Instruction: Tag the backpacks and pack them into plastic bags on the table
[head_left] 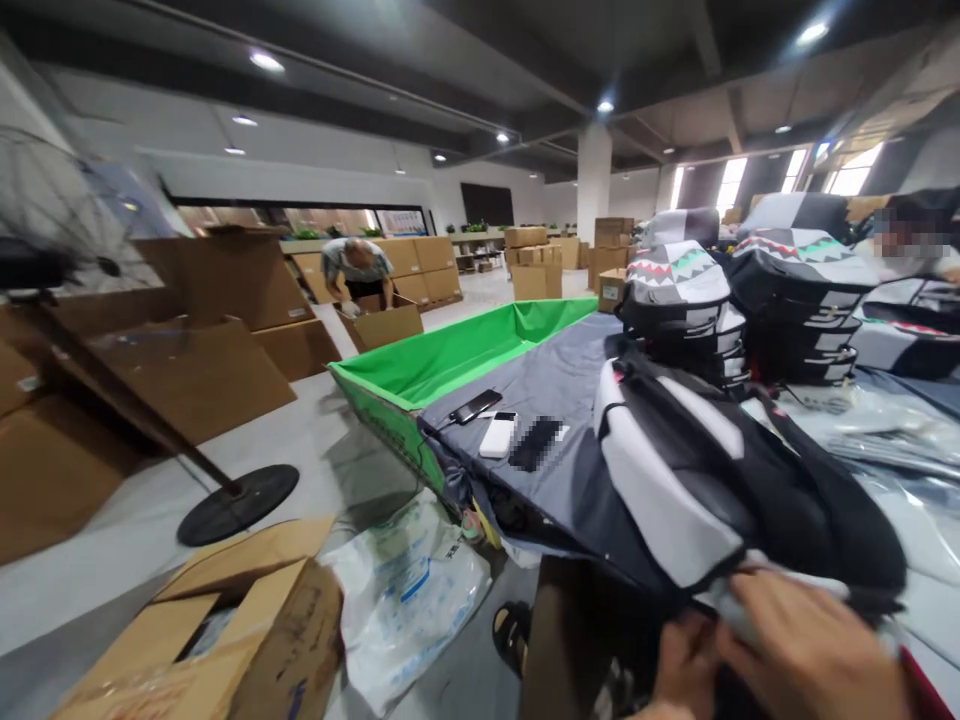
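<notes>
Head view:
1. You're pinching the lower edge of the black-and-grey backpack point(675, 470) with your left hand point(688, 665) and right hand point(806, 645), fingers closed on fabric.
2. It's lying on a grey cover point(525, 390), seemingly soft and light, so you're taking hold by its edge.

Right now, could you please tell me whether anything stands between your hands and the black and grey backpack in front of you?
Nothing visible does: your left hand and right hand already grip the lower edge of the black and grey backpack.
</notes>
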